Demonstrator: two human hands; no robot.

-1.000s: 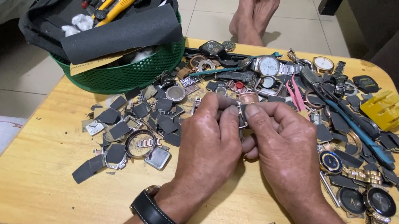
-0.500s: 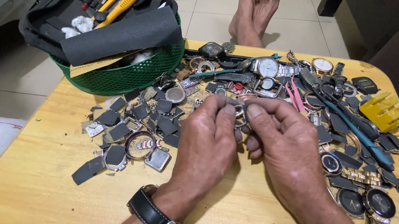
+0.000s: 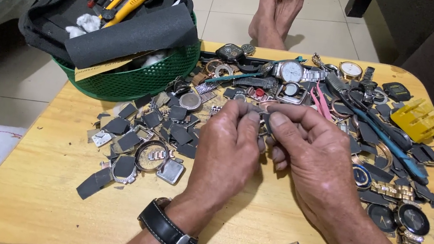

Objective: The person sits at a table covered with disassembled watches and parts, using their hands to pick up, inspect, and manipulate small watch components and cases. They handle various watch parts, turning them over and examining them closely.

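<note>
Left hand [image 3: 227, 146], strapped watch on its wrist, and right hand [image 3: 314, 155] meet knuckles-up over the middle of the wooden counter [image 3: 48, 194]. Fingers [image 3: 279, 119] of both are clamped together on a small dark piece [image 3: 263, 120], mostly hidden, held just above the scattered watch parts [image 3: 141, 134]. Compared with half a second earlier, the hands sit in nearly the same place, grip unchanged.

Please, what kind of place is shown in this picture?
Probably a home spot used for watch repair. A low wooden table on a tiled floor is covered with wristwatches and small dark scraps, beside a green basket of tools. Both hands, left hand and right hand, pinch a small part.
</note>
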